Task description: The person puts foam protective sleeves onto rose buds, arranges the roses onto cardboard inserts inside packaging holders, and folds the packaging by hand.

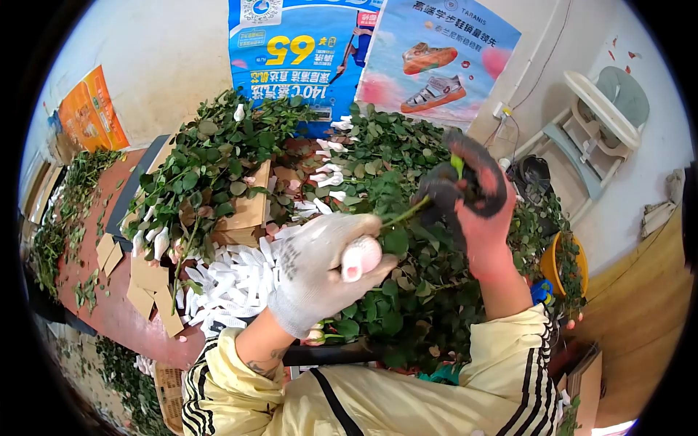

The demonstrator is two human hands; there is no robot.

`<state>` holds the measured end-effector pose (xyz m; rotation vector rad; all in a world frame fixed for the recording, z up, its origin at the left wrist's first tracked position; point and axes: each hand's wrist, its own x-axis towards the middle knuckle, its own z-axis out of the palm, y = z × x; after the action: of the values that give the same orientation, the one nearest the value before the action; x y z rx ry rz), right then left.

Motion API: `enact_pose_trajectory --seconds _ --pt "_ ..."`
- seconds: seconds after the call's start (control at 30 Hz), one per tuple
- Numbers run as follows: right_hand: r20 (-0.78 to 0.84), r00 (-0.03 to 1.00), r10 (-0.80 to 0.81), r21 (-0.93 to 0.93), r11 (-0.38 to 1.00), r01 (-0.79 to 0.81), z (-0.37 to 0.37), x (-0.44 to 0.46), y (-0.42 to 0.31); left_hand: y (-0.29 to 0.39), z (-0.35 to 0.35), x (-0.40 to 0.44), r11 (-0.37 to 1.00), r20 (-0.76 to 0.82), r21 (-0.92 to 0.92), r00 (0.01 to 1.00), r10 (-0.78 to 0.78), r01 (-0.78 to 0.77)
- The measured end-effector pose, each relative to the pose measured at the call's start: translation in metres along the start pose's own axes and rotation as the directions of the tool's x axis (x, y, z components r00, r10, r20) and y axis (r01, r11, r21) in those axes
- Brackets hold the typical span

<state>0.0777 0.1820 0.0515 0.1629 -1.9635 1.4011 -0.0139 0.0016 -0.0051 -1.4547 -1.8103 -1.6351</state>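
In the middle of the head view, my left hand [313, 265], in a light grey glove, is wrapped around a rose bud [361, 259] covered by a white net sleeve, its pink tip showing. The rose's green stem [408, 211] runs up and right towards my right hand [469, 190]. That hand wears a dark and red glove; its fingers are curled around something green, partly hidden. Below and left of my left hand lies a pile of white net sleeves [231, 285]. Leafy rose stems [392, 305] lie beneath both hands.
More roses [218, 145] lie at the back left beside a cardboard stack [243, 214]. Cardboard pieces [149, 280] rest on the red table [83, 269]. To the right are a yellow bucket [552, 263] holding stems and a high chair [592, 123]. Posters [443, 62] hang behind.
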Motion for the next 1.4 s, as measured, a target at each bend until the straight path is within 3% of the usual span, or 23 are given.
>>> enact_pose_trajectory --seconds 0.1,0.17,0.27,0.37,0.43,0.57,0.6,0.63,0.67,0.7,0.73,0.77,0.83,0.9,0.97,1.03,1.1,1.13,1.17,1.27,1.33,1.37,1.4 --pt "-0.144 0.986 0.09 -0.015 0.996 -0.093 -0.02 0.013 0.049 -0.006 0.005 -0.011 1.0 -0.112 -0.028 0.994 0.005 -0.009" --pt "-0.038 0.949 0.313 0.218 0.93 -0.297 -0.018 0.016 0.073 -0.011 0.004 -0.015 0.997 -0.185 0.004 0.98 -0.069 0.071" --pt "-0.022 0.884 0.467 0.237 0.862 -0.449 -0.019 0.018 0.113 -0.014 0.009 -0.017 0.994 -0.203 0.002 0.973 -0.107 0.109" --pt "0.031 0.915 0.402 0.331 0.86 -0.389 -0.021 0.021 0.126 -0.02 0.011 -0.023 0.996 -0.227 -0.014 0.97 -0.087 0.086" --pt "0.057 0.895 0.443 0.333 0.836 -0.436 -0.014 0.021 0.132 -0.023 0.013 -0.028 0.976 -0.306 -0.201 0.942 -0.139 0.079" --pt "0.011 0.907 0.421 0.309 0.861 -0.404 -0.016 0.016 0.184 -0.024 0.003 -0.033 0.992 -0.26 -0.079 0.959 -0.114 0.096" --pt "-0.06 0.872 0.486 0.524 0.759 -0.387 -0.019 0.02 0.176 -0.024 0.003 -0.035 0.964 -0.381 -0.257 0.908 -0.171 0.074" --pt "-0.149 0.846 0.512 0.439 0.801 -0.407 -0.033 0.02 0.189 -0.024 0.002 -0.036 0.907 -0.48 -0.42 0.842 -0.247 0.027" --pt "-0.25 0.829 0.5 0.386 0.837 -0.389 -0.048 0.022 0.211 -0.027 -0.013 -0.035 0.978 -0.416 -0.204 0.901 -0.125 0.041" --pt "-0.277 0.878 0.391 0.068 0.919 -0.388 -0.067 0.028 0.217 -0.026 -0.019 -0.032 0.972 -0.346 -0.203 0.92 -0.186 0.12" --pt "-0.171 0.978 0.118 -0.789 0.579 -0.207 -0.09 0.032 0.232 -0.025 -0.02 -0.03 0.939 -0.332 -0.304 0.905 -0.265 0.164" --pt "-0.241 0.932 0.27 -0.942 0.167 -0.292 -0.097 0.034 0.233 -0.022 -0.019 -0.029 0.894 -0.31 -0.4 0.888 -0.339 0.201" --pt "-0.35 0.907 0.234 -0.937 -0.093 -0.337 -0.073 0.043 0.201 -0.019 -0.017 -0.03 0.881 -0.312 -0.423 0.878 -0.363 0.214" --pt "-0.069 0.997 0.044 -0.993 0.095 -0.073 -0.036 0.042 0.139 -0.025 -0.016 -0.028 0.92 -0.286 -0.324 0.904 -0.318 0.221" --pt "0.272 0.905 -0.328 -0.69 0.589 0.421 -0.003 0.018 0.105 -0.032 -0.012 -0.022 0.97 -0.282 -0.187 0.938 -0.203 0.154" --pt "0.522 0.776 -0.354 -0.435 0.672 0.599 0.031 -0.007 0.086 -0.025 -0.013 -0.019 0.942 -0.239 -0.248 0.928 -0.287 0.227" --pt "0.582 0.734 -0.351 -0.429 0.634 0.644 0.056 -0.018 0.083 -0.027 -0.019 -0.016 0.978 -0.212 -0.191 0.969 -0.129 0.088" --pt "0.602 0.746 -0.286 -0.461 0.638 0.617 0.061 -0.018 0.086 -0.031 -0.022 -0.015 0.99 -0.169 -0.125 0.982 -0.083 0.063" --pt "0.58 0.728 -0.365 -0.428 0.625 0.653 0.064 -0.013 0.092 -0.033 -0.025 -0.016 0.998 -0.129 -0.058 0.991 -0.034 0.027" --pt "0.48 0.558 -0.677 -0.544 0.269 0.794 0.032 0.038 0.109 -0.029 -0.032 -0.029 0.994 -0.071 -0.027 0.992 -0.105 0.104" --pt "0.209 0.653 -0.728 -0.757 0.303 0.579 -0.002 0.072 0.088 -0.034 -0.036 -0.051 0.99 -0.029 0.103 0.995 -0.091 0.093" --pt "0.088 0.755 -0.65 -0.717 0.485 0.501 -0.013 0.079 0.056 -0.036 -0.04 -0.065 0.976 0.124 0.107 0.972 -0.2 0.188" --pt "0.026 0.652 -0.758 -0.714 0.443 0.542 -0.028 0.091 0.04 -0.037 -0.039 -0.081 0.957 0.263 0.234 0.937 -0.23 0.17"
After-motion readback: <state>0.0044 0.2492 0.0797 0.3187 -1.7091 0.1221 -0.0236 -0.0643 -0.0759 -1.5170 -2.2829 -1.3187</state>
